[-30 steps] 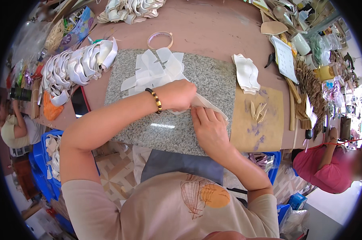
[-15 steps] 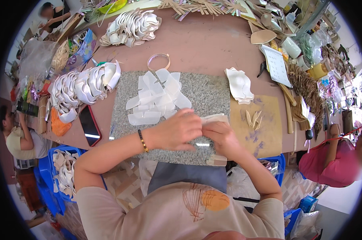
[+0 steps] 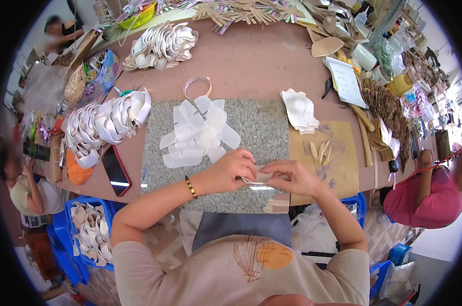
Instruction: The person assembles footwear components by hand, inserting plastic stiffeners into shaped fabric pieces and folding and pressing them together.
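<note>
Both hands hold one pale, thin leather-like piece over the front of a grey speckled stone slab. My left hand has its fingers bent round the left end, a dark beaded bracelet on its wrist. At the right end, my right hand pinches the piece between thumb and fingers; its far edge is partly hidden. Just beyond my left hand lies a loose pile of translucent white cut sheets. A small beige block or strip stack sits at the slab's front right corner.
Wavy white pieces are stacked at left and far left. A phone, tape roll, white shaped pieces and brown sheet surround the slab. Blue baskets stand below. Other people sit either side.
My left hand has come down onto the piece and now grips its left end. My right hand has shifted slightly right, and the piece is now stretched level between both hands.
</note>
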The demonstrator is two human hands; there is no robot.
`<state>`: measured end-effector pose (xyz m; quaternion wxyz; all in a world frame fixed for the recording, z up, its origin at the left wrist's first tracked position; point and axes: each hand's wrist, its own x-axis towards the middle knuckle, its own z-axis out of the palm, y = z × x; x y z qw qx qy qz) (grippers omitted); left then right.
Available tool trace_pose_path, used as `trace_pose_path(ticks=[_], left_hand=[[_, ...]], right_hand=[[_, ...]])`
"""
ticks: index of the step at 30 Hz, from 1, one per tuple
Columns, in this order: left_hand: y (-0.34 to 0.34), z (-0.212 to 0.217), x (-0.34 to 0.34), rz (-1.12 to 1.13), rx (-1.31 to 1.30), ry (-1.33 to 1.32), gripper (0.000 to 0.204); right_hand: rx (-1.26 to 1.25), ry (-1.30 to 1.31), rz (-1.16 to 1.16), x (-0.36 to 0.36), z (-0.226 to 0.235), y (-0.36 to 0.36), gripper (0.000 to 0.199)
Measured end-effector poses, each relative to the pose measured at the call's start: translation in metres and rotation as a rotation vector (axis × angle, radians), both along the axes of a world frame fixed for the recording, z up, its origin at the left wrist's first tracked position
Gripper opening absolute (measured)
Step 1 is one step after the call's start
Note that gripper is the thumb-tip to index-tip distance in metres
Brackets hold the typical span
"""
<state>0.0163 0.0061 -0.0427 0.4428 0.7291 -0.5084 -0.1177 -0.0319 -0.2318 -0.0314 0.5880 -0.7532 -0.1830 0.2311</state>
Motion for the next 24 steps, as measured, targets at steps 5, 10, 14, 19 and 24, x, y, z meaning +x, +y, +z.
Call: trace_pose_path(ticks=[5, 10, 14, 19, 24], left_hand=[[0.011, 0.004, 0.000, 0.122, -0.128, 0.778, 0.008], [0.001, 0.002, -0.035, 0.122, -0.665, 1.561, 0.022], [-0.008, -0.009, -0.045, 0.174, -1.063, 1.638, 0.032], [-0.005, 0.002, -0.051, 0.272, -1.157, 1.643, 0.027], [0.009, 0.014, -0.044, 0.327, -1.107, 1.603, 0.027]], right_hand=[[0.021, -0.098, -0.141, -0.013, 0.002, 0.000, 0.043], [0.334, 0.133, -0.403, -0.014, 0.010, 0.021, 0.050], [0.400, 0.150, -0.426, -0.010, 0.015, 0.037, 0.042], [0.557, 0.191, -0.483, -0.012, 0.012, 0.057, 0.033], [0.660, 0.223, -0.605, -0.015, -0.002, 0.075, 0.029]])
